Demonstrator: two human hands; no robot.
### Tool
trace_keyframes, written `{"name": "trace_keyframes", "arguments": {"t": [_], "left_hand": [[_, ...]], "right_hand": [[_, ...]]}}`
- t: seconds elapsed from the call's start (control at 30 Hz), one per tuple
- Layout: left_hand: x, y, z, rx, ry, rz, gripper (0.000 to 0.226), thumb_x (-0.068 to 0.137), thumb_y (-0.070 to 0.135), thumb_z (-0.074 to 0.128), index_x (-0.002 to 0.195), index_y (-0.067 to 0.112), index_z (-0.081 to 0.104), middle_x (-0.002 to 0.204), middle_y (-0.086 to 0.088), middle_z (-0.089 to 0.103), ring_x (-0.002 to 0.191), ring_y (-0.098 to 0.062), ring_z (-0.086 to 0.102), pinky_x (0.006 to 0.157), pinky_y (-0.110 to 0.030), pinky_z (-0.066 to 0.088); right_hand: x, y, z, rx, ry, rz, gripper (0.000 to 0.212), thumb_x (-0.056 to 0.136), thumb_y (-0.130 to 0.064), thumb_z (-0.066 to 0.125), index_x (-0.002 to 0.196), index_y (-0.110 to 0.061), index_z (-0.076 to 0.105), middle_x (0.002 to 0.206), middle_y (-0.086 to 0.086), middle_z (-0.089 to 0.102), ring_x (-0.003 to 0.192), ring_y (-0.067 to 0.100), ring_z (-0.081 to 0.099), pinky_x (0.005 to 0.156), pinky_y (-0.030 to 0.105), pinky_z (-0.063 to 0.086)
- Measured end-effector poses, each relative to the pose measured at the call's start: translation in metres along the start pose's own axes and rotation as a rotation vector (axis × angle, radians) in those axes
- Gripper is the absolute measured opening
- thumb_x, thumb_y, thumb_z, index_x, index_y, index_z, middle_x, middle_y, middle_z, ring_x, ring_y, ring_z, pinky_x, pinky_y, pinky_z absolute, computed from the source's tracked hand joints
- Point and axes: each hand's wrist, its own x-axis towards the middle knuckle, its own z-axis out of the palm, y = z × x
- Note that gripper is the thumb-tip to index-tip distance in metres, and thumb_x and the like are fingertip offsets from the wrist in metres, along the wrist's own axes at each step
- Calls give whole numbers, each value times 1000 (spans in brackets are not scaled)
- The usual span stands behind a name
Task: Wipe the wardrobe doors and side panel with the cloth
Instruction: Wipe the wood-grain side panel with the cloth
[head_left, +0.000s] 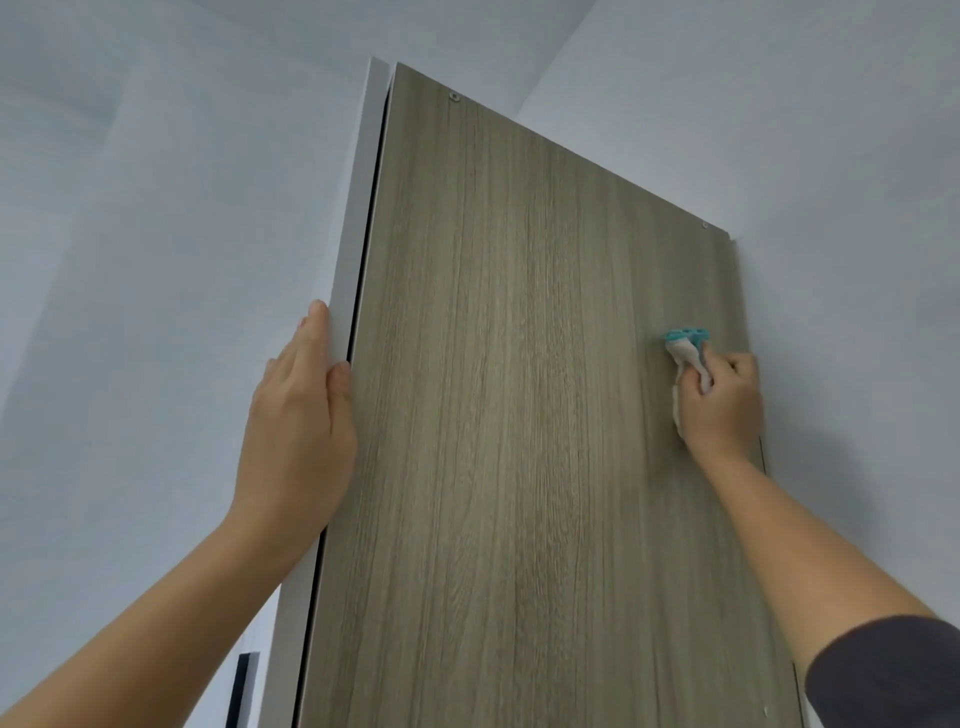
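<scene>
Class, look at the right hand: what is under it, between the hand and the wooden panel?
A bunched cloth, white with a teal edge, sticks out above the right hand against the wooden panel. The rest of the cloth is covered by the fingers.

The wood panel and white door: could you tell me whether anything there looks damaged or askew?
Nothing stands out. The panel looks unmarked, its two screws seated, and the door edge runs straight.

Bare forearms; right arm's dark grey sleeve (893, 670).
</scene>
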Motion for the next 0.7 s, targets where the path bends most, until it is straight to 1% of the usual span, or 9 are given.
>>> {"name": "trace_keyframes", "arguments": {"t": [0.07, 0.13, 0.2, 0.3, 0.43, 0.5, 0.57, 0.6, 0.7], "left_hand": [[0, 0, 0, -1, 0, -1, 51, 103, 13, 32, 153, 15, 19, 151, -4, 40, 141, -21, 33, 115, -45, 29], [0, 0, 0, -3, -1, -3, 51, 103, 14, 32, 153, 16, 20, 151, -4, 40, 140, -22, 34, 115, -46, 30], [0, 0, 0, -11, -1, -10, 51, 103, 14, 32, 153, 17, 20, 151, -3, 39, 141, -22, 33, 115, -45, 30], [-1, 0, 0, -12, 7, -10, 51, 103, 15, 32, 153, 18, 20, 152, -1, 37, 142, -20, 31, 116, -42, 29], [0, 1, 0, -4, 11, -10, 51, 103, 14, 33, 153, 17, 21, 153, 0, 37, 141, -19, 31, 115, -34, 28], [1, 1, 0, 2, 6, -13, 51, 103, 14, 33, 153, 15, 23, 151, -3, 40, 139, -22, 35, 114, -35, 30], [1, 0, 0, -10, -5, -17, 50, 102, 14, 32, 152, 15, 25, 146, -6, 46, 135, -26, 40, 112, -42, 34], [1, 0, 0, -23, -6, -21, 50, 102, 14, 33, 152, 15, 25, 146, -6, 46, 135, -26, 41, 111, -44, 35], [0, 2, -1, -49, -3, -30, 51, 103, 14, 34, 153, 17, 23, 150, -3, 42, 138, -21, 37, 114, -42, 32]], "right_hand": [[1, 13, -4, -72, -14, 25, 27, 93, -11, 55, 117, -3, 64, 111, 21, 51, 88, 36, 56, 69, 27, 31], [2, 29, -7, -157, -31, 51, 29, 94, -13, 53, 120, -6, 63, 112, 21, 51, 91, 37, 56, 69, 31, 36], [2, 46, -11, -236, -39, 108, 26, 93, -16, 52, 115, -6, 64, 112, 22, 53, 93, 40, 57, 72, 38, 43], [1, 70, -19, -336, -67, 197, 25, 94, -20, 51, 108, -5, 65, 105, 26, 56, 92, 44, 56, 72, 42, 47], [2, 82, -24, -372, -97, 205, 24, 93, -19, 51, 105, -6, 66, 96, 30, 60, 88, 46, 57, 69, 44, 50], [3, 77, -23, -356, -97, 220, 23, 92, -21, 51, 103, -7, 66, 95, 29, 60, 87, 46, 58, 69, 45, 51], [0, 72, -21, -308, -103, 243, 21, 91, -20, 51, 99, -7, 65, 93, 28, 59, 84, 44, 58, 67, 41, 50], [-3, 69, -20, -271, -101, 246, 19, 90, -18, 50, 96, -6, 65, 92, 28, 58, 82, 43, 58, 64, 38, 46], [-17, 55, -18, -174, -72, 205, 22, 89, -16, 48, 91, -1, 63, 93, 27, 55, 76, 37, 56, 62, 30, 33]]}}
